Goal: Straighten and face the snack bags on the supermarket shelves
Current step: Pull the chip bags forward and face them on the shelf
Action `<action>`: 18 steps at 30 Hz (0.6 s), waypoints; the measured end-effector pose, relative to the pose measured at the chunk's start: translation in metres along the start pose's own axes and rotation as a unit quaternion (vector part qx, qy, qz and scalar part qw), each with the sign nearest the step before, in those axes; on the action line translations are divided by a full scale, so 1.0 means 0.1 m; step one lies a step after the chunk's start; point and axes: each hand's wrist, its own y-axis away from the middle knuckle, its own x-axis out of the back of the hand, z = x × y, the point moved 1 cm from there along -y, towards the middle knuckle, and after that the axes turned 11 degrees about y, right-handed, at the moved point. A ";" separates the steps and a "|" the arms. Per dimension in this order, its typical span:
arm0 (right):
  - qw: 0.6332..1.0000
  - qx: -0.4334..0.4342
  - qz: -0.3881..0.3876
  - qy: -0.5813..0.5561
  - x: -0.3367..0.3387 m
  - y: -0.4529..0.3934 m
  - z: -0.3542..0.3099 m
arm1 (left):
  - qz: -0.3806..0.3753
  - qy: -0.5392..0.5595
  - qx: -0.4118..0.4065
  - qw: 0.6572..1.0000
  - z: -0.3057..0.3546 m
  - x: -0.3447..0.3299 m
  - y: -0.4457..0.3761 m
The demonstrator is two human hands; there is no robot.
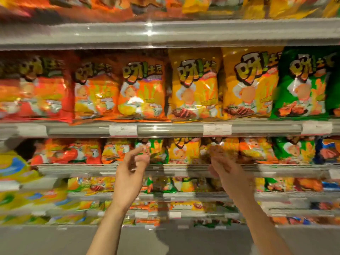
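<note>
Snack bags stand upright in a row on the middle shelf: a red bag [40, 89], two orange bags [141, 91], two yellow bags [195, 87] and a green bag [301, 83]. Smaller bags of the same kinds fill the shelf below, among them a small green bag [156, 150] and a small yellow bag [184, 150]. My left hand [130, 173] is raised in front of that lower shelf, fingers loosely curled, holding nothing. My right hand [226, 168] is blurred by motion and reaches toward the small bags; whether it touches one I cannot tell.
Grey shelf rails [165, 128] with white price tags [123, 130] run across. More orange and yellow bags fill the top shelf [184, 32]. Yellow-blue packs [12, 166] sit at the far left. Lower shelves hold more small bags. The floor [46, 240] is grey.
</note>
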 end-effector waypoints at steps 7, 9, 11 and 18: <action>1.000 -0.016 -0.010 -0.003 -0.65 0.17 -0.10 | 0.025 0.013 0.038 0.999 -0.21 0.66 -0.08; 1.000 -0.014 -0.019 0.014 -0.76 0.14 -0.11 | 0.038 0.007 0.048 0.998 -0.27 0.79 -0.10; 0.999 -0.017 -0.032 0.022 -0.87 0.10 -0.11 | 0.049 -0.003 0.057 0.997 -0.31 0.90 -0.14; 0.996 0.000 -0.087 0.006 -1.27 -0.18 -0.16 | 0.105 -0.003 0.070 0.992 -0.39 1.18 -0.29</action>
